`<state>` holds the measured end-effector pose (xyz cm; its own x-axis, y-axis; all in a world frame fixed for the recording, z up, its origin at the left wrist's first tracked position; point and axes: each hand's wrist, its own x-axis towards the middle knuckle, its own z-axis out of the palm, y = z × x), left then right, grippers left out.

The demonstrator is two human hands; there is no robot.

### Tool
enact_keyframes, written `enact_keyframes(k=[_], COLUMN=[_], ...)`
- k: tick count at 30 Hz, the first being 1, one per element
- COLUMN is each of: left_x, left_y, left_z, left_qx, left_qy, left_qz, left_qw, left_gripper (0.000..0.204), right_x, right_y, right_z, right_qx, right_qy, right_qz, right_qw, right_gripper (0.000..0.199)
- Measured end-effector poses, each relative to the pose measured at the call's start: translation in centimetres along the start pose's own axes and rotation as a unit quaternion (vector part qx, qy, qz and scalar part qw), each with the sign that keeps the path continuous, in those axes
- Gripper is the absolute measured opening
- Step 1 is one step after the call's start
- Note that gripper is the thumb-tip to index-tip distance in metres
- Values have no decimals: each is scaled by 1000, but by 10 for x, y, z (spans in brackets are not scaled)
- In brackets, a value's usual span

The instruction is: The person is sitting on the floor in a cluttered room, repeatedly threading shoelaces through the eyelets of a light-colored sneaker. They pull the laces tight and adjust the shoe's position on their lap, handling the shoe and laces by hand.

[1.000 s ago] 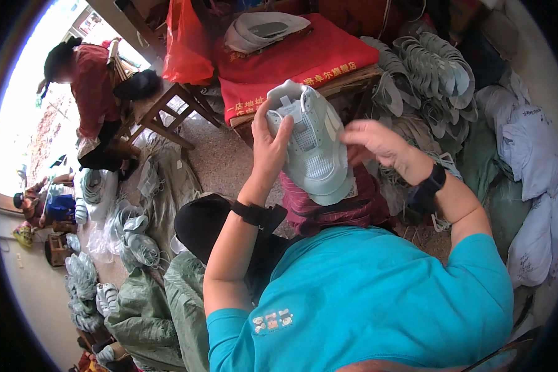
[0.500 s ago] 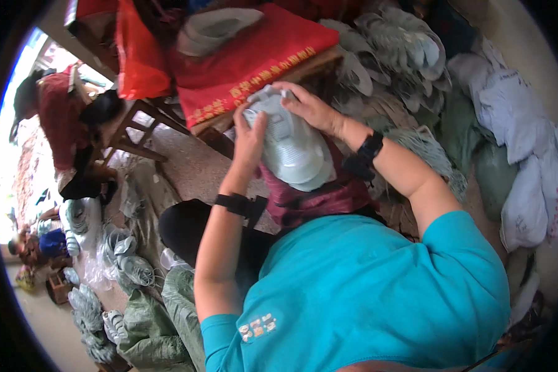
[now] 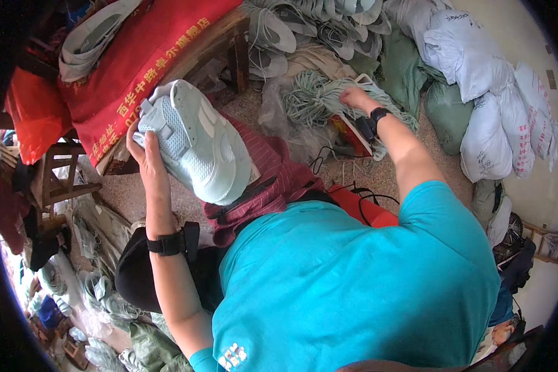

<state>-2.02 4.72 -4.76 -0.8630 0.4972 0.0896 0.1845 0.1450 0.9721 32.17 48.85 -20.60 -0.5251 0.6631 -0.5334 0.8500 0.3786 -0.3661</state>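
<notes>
A pale blue-white sneaker upper (image 3: 204,146) rests against the maroon striped cloth over my lap. My left hand (image 3: 147,152) grips its end by the red-covered table, thumb on the near side. On the right, my right hand (image 3: 358,99) is at a big bundle of pale green shoelaces (image 3: 313,99), fingers curled closed in a pinch on the laces. How many strands lie between the fingertips is too small to tell. Both wrists wear black straps.
A red-covered wooden table (image 3: 161,37) stands at far left, bearing another upper (image 3: 96,40). Beyond the laces lie piled grey uppers (image 3: 279,34). White sacks (image 3: 462,53) line the right wall. Near my lap are a red object (image 3: 363,208) and black cables (image 3: 372,197).
My right hand has left the sneaker upper and moved right to the shoelace bundle. My left hand still holds the upper, now tilted differently. The view has swung right.
</notes>
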Motion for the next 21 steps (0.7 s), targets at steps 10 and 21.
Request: enact_keyframes(k=[10,21], left_x=[0,-16], left_y=[7,39], left_z=[1,-1], left_qx=[30,306], left_qy=[2,112], left_qz=[-17,193], left_qw=[999,925], left_gripper=[61,50], right_x=[-3,0], right_y=[-8,-69], right_z=[52,1], right_qx=[-49,284], right_qy=[261,-58], right_qz=[21,95], right_qw=[964,952], right_gripper=[20,19])
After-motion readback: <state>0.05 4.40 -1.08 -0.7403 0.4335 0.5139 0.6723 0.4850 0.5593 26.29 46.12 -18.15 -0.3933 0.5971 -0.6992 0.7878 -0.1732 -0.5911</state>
